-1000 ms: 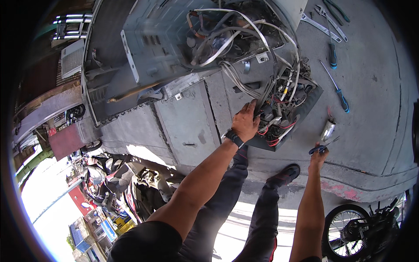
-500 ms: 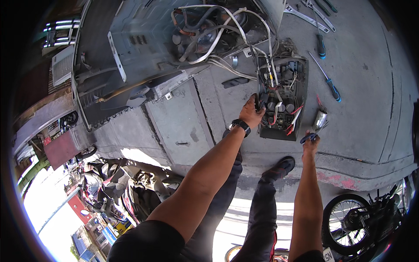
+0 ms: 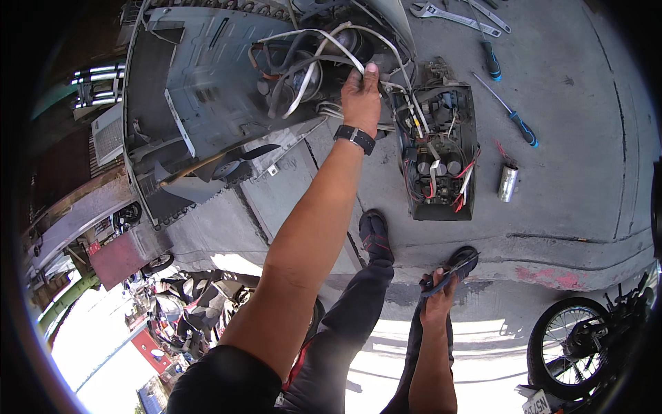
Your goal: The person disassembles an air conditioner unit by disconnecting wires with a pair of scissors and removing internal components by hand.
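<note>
With the left hand (image 3: 361, 103) set among the white cables (image 3: 351, 54), which loop just beyond and to the left of its fingertips, whether one is pinched cannot be told. Scissors (image 3: 449, 272) are gripped in the right hand (image 3: 436, 301), blades pointing away from the wrist. Cables are best lifted singly, without tugging toward the circuit box (image 3: 441, 212) at the left hand's right, with the blades held clear.

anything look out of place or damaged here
The silver cylinder sits alone on the concrete, its red wires seemingly joined to nothing. The open box of electronics also looks displaced, lying outside the grey metal housing with white cables strung between them. No clear breakage shows.
</note>
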A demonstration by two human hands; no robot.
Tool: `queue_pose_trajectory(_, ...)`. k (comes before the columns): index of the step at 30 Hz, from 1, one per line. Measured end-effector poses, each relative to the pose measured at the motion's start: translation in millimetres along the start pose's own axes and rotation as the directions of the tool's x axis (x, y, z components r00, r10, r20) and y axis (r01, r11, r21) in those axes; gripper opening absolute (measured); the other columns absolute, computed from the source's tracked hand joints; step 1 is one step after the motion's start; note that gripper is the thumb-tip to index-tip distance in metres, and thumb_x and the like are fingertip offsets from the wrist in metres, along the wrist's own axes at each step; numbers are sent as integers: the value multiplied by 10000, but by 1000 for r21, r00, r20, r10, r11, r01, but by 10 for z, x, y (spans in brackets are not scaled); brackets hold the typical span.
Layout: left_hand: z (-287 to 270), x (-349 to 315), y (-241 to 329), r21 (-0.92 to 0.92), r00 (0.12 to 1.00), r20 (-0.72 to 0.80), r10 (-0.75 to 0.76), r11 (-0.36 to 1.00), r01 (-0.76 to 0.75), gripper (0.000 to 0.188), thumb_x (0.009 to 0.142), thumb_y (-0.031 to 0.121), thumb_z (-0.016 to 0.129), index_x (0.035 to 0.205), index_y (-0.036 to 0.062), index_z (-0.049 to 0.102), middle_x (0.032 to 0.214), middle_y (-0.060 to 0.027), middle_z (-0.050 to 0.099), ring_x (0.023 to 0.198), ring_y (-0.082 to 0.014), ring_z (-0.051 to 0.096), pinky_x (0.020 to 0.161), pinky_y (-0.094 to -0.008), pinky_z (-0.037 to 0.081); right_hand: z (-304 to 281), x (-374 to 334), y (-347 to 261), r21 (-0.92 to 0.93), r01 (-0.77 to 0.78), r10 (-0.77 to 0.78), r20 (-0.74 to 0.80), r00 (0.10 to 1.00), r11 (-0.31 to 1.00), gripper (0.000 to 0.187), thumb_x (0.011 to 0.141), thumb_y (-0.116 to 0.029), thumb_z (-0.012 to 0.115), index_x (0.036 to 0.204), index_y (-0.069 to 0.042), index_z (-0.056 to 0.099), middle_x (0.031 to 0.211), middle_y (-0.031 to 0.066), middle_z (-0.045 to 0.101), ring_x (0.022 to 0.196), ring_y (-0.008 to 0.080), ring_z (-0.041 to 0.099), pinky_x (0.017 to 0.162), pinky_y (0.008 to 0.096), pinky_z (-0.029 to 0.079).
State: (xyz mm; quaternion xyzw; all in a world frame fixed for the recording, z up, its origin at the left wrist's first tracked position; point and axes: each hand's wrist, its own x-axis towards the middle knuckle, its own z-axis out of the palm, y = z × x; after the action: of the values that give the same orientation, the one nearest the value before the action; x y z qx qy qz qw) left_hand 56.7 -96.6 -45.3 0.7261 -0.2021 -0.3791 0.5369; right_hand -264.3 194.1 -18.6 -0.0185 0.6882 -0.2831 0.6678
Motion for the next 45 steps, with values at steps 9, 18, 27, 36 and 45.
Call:
queue_pose_trajectory(9,9,-232,-61,-176,974,-207,-94,983,58,378,975,360,663,1168,37,619,1035,-37,625,930,-153,564,798,-357,490,282,-14,223,-15,-37,38,104,994,999,430,956,-282,693,1267,-97,460,1003,30,532,834,128,562,745,283,469)
queue_pose_trajectory(18,134,-186,50,158,956,-264,127,984,-87,289,972,253,655,1002,-34,638,773,-54,589,712,-185,555,686,-336,469,344,-56,283,4,-14,13,150,989,1000,410,961,-251,687,1256,-88,452,1031,40,529,901,131,562,810,292,485)
queue_pose_trajectory(27,34,-189,624,907,976,-55,211,419,-40,414,945,403,559,927,18,711,946,-261,697,949,-464,654,841,-514,505,422,18,297,15,7,-9,140,990,1000,320,948,-270,703,1138,-124,491,1012,7,528,897,122,551,791,305,492)
queue_pose_trajectory(36,-234,-299,1639,950,983,106,152,278,-145,387,879,424,617,1006,89,766,971,-227,715,964,-439,674,874,-463,524,407,161,258,43,11,-16,139,990,999,316,962,-272,687,1160,-144,476,1053,8,529,914,117,548,798,305,489)
queue_pose_trajectory(45,-1274,818,2391,783,882,464,-88,-424,-454,279,930,189,629,1189,103,688,1123,-205,689,1046,-395,650,898,-472,516,619,81,400,36,21,-28,193,981,999,351,984,-266,662,1223,-126,447,990,12,548,875,90,550,748,260,461)
